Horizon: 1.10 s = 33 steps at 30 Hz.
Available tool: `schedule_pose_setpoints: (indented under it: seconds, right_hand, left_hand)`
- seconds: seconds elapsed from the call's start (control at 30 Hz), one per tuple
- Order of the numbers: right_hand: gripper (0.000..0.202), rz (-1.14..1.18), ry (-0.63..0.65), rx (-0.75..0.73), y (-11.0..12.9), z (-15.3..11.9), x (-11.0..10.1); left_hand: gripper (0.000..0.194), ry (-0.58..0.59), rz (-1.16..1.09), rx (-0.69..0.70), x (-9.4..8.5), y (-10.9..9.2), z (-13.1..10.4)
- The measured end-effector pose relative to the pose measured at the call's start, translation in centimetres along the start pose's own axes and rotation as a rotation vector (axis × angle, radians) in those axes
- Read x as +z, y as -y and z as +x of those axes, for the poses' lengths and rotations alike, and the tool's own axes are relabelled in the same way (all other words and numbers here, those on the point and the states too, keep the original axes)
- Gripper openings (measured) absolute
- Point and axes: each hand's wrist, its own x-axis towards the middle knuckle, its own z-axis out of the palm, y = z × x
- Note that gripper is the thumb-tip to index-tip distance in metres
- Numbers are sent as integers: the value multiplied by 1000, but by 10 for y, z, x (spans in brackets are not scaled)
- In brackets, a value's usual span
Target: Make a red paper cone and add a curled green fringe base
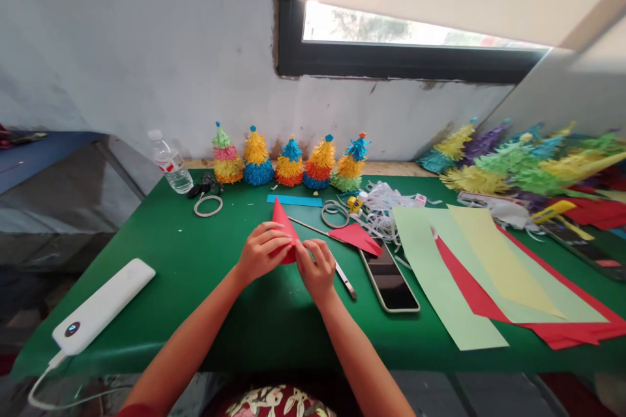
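A red paper cone (285, 225) points away from me above the green table (195, 287). My left hand (264, 251) is closed round its left side, fingers laid over the paper. At the cone's lower right edge, my right hand (315, 268) pinches the paper. Just right of the hands lie a cut piece of red paper (356, 236), a slim cutter-like tool (346, 278) and a phone (391, 280). A thin stick (309, 227) runs from behind the cone toward the red piece. Behind it is a blue paper strip (294, 200).
Several fringed paper trees (292, 163) stand along the wall; more (513, 159) lie at the back right. Green paper sheets (440, 280) cover the right side, near white paper shreds (384, 205). A water bottle (171, 163) and a corded power bank (105, 306) are on the left.
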Motion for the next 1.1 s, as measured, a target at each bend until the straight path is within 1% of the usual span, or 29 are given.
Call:
schedule_pose_setpoints:
  seconds: [0.2, 0.4, 0.53, 0.6, 0.7, 0.8, 0.87, 0.97, 1.03, 1.1]
  right_hand:
    - [19, 88, -1, 44, -1, 2, -1]
    - [21, 164, 7, 74, 1, 6, -1]
    - [25, 221, 42, 79, 1, 8, 0]
    - [25, 226, 56, 67, 0, 7, -1]
    - [23, 181, 67, 10, -3, 5, -1]
    - [19, 103, 72, -53, -5, 3, 0]
    - [18, 69, 85, -84, -6, 1, 1]
    - [20, 69, 101, -118, -7, 1, 2]
    - [22, 108, 93, -111, -6, 3, 1]
    - [23, 172, 78, -69, -4, 6, 0]
  left_hand:
    - [16, 28, 0, 21, -1, 5, -3]
    - [18, 13, 59, 34, 1, 8, -8]
    - [20, 21, 77, 46, 0, 10, -9]
    - [20, 29, 86, 60, -1, 10, -9]
    - [19, 39, 83, 91, 0, 9, -8]
    - [18, 51, 71, 64, 2, 7, -8]
    - [17, 82, 78, 34, 4, 5, -8]
    - [16, 129, 119, 43, 4, 3, -9]
    - [17, 140, 148, 76, 2, 3, -9]
    - [17, 126, 174, 106, 1, 5, -10]
